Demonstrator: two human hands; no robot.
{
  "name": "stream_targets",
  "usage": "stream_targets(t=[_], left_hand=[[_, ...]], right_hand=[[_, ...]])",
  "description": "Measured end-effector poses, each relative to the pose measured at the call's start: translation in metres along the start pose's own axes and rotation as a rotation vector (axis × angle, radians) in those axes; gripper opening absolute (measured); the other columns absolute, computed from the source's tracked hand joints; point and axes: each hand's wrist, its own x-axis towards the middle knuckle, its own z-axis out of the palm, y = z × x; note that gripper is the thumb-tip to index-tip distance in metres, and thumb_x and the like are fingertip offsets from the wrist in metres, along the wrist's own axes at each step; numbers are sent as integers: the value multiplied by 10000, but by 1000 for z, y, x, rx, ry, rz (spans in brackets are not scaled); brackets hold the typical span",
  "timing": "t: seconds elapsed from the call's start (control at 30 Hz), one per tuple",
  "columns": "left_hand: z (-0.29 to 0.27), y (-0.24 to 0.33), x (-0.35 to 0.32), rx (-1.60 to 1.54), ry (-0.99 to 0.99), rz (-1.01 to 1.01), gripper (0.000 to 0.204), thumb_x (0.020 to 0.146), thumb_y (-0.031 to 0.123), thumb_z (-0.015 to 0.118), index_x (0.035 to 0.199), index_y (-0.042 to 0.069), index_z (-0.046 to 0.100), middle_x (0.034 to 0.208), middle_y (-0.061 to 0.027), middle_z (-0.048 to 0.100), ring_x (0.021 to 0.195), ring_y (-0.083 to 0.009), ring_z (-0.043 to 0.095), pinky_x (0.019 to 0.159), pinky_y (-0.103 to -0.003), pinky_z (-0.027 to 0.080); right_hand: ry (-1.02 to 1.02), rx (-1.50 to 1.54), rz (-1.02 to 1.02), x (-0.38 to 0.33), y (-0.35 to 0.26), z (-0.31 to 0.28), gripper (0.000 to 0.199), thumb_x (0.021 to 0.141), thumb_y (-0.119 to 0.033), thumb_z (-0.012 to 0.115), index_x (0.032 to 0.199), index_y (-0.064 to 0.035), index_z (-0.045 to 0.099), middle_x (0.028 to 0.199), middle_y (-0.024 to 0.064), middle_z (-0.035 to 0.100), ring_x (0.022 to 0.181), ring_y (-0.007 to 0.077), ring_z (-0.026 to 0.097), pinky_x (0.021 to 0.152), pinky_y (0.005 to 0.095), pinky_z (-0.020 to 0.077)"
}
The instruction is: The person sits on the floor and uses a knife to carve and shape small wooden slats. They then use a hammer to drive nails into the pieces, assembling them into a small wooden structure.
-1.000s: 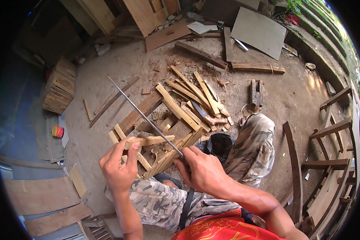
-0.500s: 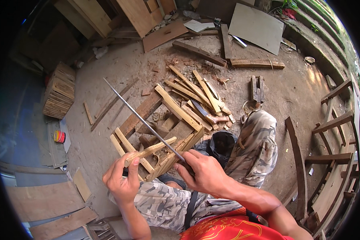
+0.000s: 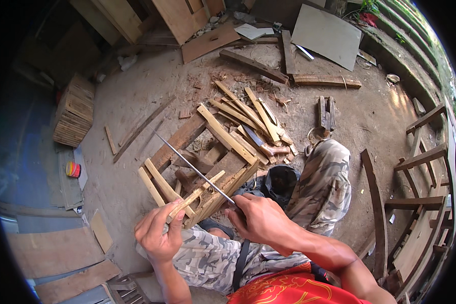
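One wooden stick (image 3: 197, 194), slanting away rightward, is pinched at its near end by the left hand (image 3: 159, 233). The right hand (image 3: 261, 218) clenches a thin metal tool (image 3: 185, 159), angled forward-left, crossing near the stick's far end

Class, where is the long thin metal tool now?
In the head view, the tool is left of centre, slanting up-left from the right hand, over the wooden frame and across the pale strip in the left hand.
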Motion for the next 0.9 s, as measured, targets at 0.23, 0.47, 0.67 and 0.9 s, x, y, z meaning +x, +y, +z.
stream_targets(t=[0.23,0.47,0.67,0.9], left_hand=[[2,3,5,25,-40,26,144,882,57,764,986,-36,728,879,-156,766,762,-259,747,694,-323,557],[6,1,16,7,-25,17,156,877,71,779,991,-22,728,879,-134,765,758,-267,753,658,-342,569],[7,8,28,3,-41,-14,145,893,51,756,989,-51,719,856,-154,752,762,-251,739,693,-318,546],[11,12,49,-25,-74,-32,153,895,57,763,1001,-45,720,849,-157,742,752,-251,733,678,-326,544]], right_hand=[[49,34,-41,5,4,6,293,972,-257,654,942,31,607,834,234,634,738,438,662,652,505,534],[179,215,-169,6,-1,-1,279,975,-246,652,951,28,604,830,226,638,731,438,665,610,510,529],[102,-3,-49,6,4,-3,266,974,-249,648,947,10,594,839,220,631,712,442,660,609,508,541],[53,-117,44,14,10,-2,278,973,-269,644,943,3,598,836,218,632,730,437,668,616,507,550]])
